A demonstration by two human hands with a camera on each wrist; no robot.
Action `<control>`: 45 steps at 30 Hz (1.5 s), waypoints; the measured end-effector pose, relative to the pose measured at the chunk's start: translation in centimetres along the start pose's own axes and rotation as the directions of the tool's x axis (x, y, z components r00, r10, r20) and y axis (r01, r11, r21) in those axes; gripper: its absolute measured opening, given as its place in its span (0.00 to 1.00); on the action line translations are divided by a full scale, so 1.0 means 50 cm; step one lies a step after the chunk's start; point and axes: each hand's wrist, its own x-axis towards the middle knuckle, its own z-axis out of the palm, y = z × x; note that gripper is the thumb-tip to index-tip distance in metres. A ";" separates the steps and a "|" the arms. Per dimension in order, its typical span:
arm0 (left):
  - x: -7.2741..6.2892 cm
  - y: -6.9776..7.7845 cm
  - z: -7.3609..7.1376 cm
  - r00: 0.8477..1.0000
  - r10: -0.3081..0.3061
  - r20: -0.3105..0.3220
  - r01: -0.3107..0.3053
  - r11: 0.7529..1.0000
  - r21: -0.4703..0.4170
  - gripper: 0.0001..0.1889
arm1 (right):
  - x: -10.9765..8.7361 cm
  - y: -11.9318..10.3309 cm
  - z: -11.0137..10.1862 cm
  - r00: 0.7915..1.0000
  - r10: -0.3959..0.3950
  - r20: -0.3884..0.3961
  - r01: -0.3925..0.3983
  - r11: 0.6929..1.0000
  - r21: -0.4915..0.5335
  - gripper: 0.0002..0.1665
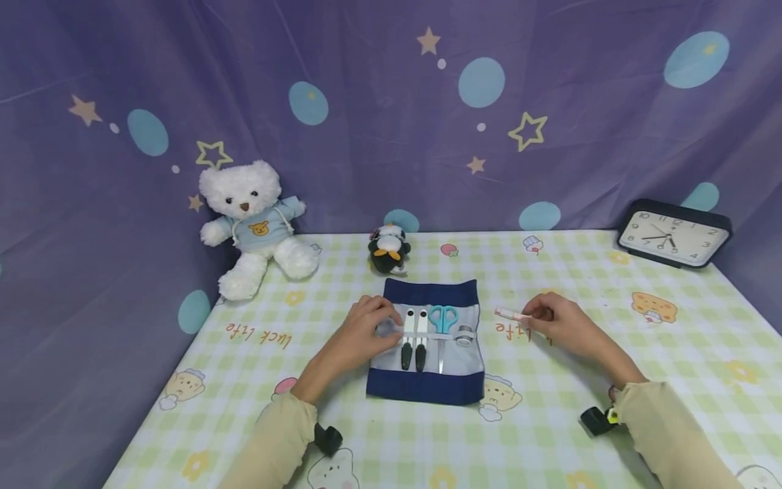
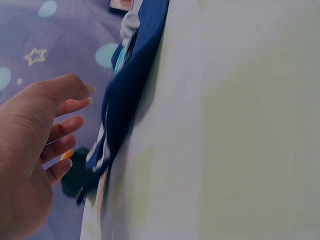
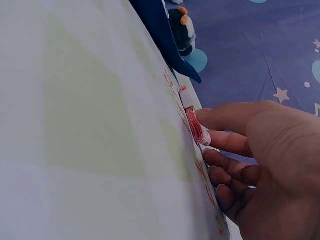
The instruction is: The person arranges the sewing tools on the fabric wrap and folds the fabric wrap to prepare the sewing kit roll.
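A navy and grey fabric sewing-kit case [image 1: 424, 387] lies unfolded mid-table. Its elastic band holds teal-handled scissors [image 1: 443, 319], two slim white tools [image 1: 410, 326] with dark green ends, and a small silvery ring-shaped piece [image 1: 464, 335]. My left hand [image 1: 360, 331] is at the case's left side, fingers loosely bent; the left wrist view shows nothing between thumb and fingers. Right of the case, my right hand [image 1: 561, 323] pinches a folded red-and-white tape measure [image 3: 196, 125] between thumb and index finger, low over the tablecloth. A pale band wraps one end of the tape.
Behind the case sits a penguin plush [image 1: 389, 250]. A white teddy bear [image 1: 259, 227] in a blue top leans at the back left, and a black-framed clock [image 1: 674, 234] stands at the back right. The checked tablecloth [image 1: 550, 435] reaches a purple curtain.
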 end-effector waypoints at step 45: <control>-0.037 -0.051 -0.019 0.994 -0.109 0.031 0.106 0.991 0.079 0.05 | 0.039 -0.063 -0.040 0.982 -0.171 -0.082 0.180 0.977 0.117 0.07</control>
